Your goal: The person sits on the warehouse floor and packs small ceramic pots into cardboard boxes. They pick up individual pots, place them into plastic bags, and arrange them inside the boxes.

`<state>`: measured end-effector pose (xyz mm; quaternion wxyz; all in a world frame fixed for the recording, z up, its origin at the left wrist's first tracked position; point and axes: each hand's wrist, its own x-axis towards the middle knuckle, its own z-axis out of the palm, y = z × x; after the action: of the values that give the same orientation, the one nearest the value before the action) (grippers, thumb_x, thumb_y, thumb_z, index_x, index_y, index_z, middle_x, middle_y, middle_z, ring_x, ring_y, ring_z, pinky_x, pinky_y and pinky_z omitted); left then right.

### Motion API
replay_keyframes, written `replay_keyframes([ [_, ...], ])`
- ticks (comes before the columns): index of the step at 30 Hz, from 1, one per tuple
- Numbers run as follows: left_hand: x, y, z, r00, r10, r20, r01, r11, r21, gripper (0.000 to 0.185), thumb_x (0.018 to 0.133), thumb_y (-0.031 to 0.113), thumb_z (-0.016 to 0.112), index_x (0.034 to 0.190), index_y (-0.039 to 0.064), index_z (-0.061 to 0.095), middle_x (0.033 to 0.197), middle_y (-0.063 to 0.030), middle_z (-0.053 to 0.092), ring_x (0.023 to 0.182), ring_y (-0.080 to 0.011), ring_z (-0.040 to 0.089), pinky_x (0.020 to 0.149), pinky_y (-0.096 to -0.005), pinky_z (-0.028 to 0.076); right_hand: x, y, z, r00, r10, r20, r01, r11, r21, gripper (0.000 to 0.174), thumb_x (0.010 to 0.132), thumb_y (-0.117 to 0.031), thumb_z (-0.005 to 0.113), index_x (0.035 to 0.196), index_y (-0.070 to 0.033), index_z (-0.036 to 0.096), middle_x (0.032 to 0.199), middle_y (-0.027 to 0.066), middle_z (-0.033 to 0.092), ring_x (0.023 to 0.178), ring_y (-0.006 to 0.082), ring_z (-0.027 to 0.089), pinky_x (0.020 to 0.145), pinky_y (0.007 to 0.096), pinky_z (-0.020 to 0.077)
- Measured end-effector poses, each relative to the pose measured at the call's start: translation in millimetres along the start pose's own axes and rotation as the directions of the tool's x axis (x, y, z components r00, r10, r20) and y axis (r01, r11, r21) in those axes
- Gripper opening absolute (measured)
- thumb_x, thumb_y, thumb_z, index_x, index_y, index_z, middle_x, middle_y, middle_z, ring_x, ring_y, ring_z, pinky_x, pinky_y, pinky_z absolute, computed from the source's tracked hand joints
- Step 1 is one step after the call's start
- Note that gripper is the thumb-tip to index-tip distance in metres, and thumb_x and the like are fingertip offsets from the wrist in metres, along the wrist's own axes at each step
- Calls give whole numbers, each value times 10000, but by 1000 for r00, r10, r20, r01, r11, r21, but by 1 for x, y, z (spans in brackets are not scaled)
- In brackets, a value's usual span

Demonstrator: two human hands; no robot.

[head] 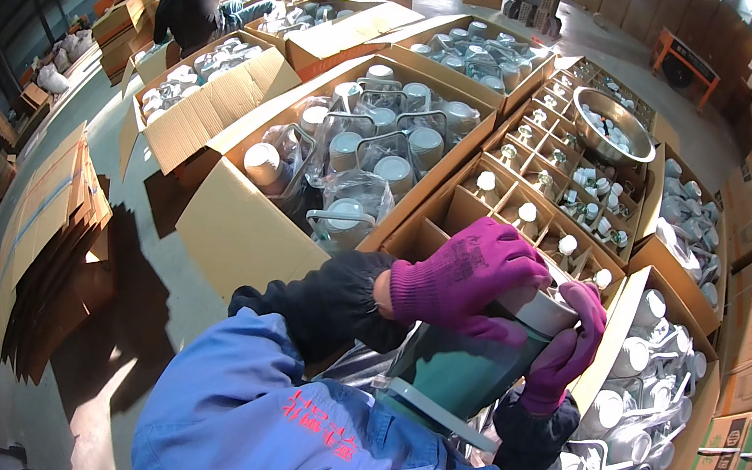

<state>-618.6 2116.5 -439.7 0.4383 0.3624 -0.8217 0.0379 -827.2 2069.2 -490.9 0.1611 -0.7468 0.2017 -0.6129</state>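
A green vacuum flask body [461, 372] with a pale grey collar [540, 310] and a grey side handle [440, 414] leans against my chest, its top tilted away from me. My left hand [464, 277], in a magenta knitted glove, wraps the near left side of the collar. On the other side my right hand [568, 340], gloved alike, grips the collar with its fingers curled over the rim. The fingers partly hide the flask's mouth. Just beyond the hands is a divided carton [457, 207] with white-topped bottle necks [527, 212] standing in its cells.
A steel bowl [641, 145] of small caps rests on another divided carton. Open cartons of grey-lidded flasks flank me at left [459, 167] and right [683, 354]. Folded cardboard [46, 244] stands on the floor at left. Another person [188, 6] is bent over cartons farther off.
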Motion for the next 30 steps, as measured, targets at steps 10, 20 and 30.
replay_keyframes([
  [10,-32,-60,-1,941,-226,-253,75,866,-494,376,1107,254,381,1190,-9,637,1218,-172,670,1175,-315,624,1072,-432,452,31,-36,-22,959,52,277,-123,961,248,646,1106,-479,209,1368,14,533,1428,174,527,1338,304,501,1149,424,359],
  [20,-18,-36,14,934,-308,-184,135,776,-616,441,1043,277,557,1386,1,574,1299,-152,663,1237,-259,610,1085,-413,457,43,-25,-10,932,332,142,-361,846,392,762,1089,-567,232,1279,55,629,1408,210,589,1342,317,534,1173,427,354],
  [30,2,-4,11,980,-68,-189,-9,926,-377,362,1013,201,544,1290,-4,655,1297,-172,663,1298,-307,568,1131,-442,404,46,-22,3,696,696,178,-673,545,501,765,1083,-590,247,1231,32,668,1278,178,673,1229,274,617,1104,411,427],
])
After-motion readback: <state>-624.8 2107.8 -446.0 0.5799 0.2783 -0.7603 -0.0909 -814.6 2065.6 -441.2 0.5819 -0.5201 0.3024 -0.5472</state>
